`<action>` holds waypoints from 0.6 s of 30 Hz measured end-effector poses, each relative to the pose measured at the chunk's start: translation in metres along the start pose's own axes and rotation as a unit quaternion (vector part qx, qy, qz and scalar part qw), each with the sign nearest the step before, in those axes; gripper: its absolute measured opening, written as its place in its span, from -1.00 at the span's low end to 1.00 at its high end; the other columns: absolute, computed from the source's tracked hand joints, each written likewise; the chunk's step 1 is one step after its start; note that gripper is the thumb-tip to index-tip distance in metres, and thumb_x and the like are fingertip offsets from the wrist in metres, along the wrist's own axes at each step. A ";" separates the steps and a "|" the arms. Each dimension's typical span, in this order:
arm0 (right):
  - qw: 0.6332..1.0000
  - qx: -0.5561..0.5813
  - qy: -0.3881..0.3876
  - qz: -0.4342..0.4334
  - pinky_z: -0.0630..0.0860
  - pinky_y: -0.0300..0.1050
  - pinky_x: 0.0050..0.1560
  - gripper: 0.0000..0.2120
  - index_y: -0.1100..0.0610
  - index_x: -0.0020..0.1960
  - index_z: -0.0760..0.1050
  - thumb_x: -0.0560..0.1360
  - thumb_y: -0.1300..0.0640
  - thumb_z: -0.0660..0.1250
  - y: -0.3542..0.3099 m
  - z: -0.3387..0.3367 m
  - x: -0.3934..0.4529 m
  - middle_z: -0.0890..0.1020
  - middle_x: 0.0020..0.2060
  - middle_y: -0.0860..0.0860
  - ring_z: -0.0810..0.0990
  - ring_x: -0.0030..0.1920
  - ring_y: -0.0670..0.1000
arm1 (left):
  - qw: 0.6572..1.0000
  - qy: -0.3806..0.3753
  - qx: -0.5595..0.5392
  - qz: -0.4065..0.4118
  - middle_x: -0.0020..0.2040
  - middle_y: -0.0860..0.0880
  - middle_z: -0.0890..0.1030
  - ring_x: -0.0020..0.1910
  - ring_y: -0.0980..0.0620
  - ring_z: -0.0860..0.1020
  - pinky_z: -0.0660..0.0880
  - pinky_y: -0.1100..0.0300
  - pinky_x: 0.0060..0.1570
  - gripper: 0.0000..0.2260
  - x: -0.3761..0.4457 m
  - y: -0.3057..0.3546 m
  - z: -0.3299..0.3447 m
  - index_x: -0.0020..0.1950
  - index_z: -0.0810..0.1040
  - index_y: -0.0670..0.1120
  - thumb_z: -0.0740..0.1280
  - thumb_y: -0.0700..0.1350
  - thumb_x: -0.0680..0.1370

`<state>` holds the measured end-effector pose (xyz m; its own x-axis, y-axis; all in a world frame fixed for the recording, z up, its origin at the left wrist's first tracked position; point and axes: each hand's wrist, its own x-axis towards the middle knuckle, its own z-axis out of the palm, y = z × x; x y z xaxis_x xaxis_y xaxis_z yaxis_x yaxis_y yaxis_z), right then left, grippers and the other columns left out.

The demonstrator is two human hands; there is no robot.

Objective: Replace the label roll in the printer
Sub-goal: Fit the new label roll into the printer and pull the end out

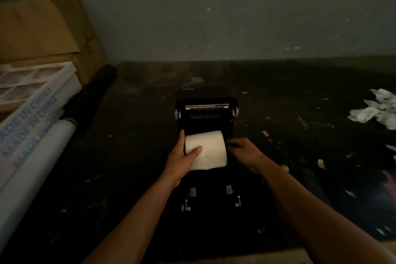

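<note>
A black label printer (205,111) stands open on the dark table, its lid tipped back and a metal bar showing across its top. A white label roll (211,149) lies on its side in the printer's bay. My left hand (184,156) grips the roll's left end, thumb across its front. My right hand (244,150) rests against the roll's right end, fingers curled at the side; how firmly it holds is hard to tell in the dim light. Small white clips show on the printer's dark front part (211,197) below the roll.
Cardboard boxes (42,34) and a white carton printed MADE IN CHINA (32,100) lean at the left, with a white tube (36,156) and a dark roll (90,94) beside them. Crumpled white paper (377,109) lies at the right. A grey wall (235,17) closes the back.
</note>
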<state>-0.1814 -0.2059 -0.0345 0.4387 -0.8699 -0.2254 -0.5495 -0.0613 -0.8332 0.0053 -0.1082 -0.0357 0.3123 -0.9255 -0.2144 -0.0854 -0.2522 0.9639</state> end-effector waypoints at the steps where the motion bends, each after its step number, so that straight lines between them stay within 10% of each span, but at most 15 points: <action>1: 0.999 -0.040 -0.025 -0.004 0.42 -0.02 0.25 -0.71 0.19 0.23 0.51 0.52 0.26 0.26 0.000 -0.004 0.000 0.60 0.15 0.12 0.54 0.15 0.05 | 1.000 -0.004 0.017 0.002 0.44 0.01 0.34 0.32 -0.01 0.38 0.36 -0.07 0.33 -0.27 0.001 0.001 0.001 0.51 -0.02 0.20 0.37 0.01 0.50; 10: 0.971 -0.212 -0.030 -0.110 0.31 -0.46 -0.15 -0.84 0.20 0.03 0.60 0.46 0.27 0.32 0.015 -0.011 -0.003 0.66 -0.01 0.14 0.59 -0.01 0.00 | 0.993 -0.016 0.115 -0.005 0.46 -0.04 0.31 0.33 -0.02 0.36 0.33 0.10 0.29 -0.25 0.001 0.006 0.010 0.51 -0.13 0.19 0.34 0.01 0.53; 18: 0.957 -0.245 -0.032 -0.155 0.29 -0.56 -0.10 -0.83 0.27 0.01 0.59 0.45 0.33 0.31 0.020 -0.016 -0.002 0.65 -0.02 0.19 0.57 -0.04 0.00 | 0.992 -0.007 0.121 -0.036 0.49 -0.05 0.25 0.37 -0.06 0.32 0.28 0.13 0.26 -0.25 0.000 0.003 0.019 0.51 -0.15 0.18 0.33 0.00 0.54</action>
<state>-0.2045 -0.2129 -0.0431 0.6684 -0.7421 -0.0497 -0.6466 -0.5467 -0.5321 -0.0128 -0.1139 -0.0357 0.3131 -0.9060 -0.2849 -0.2883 -0.3765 0.8804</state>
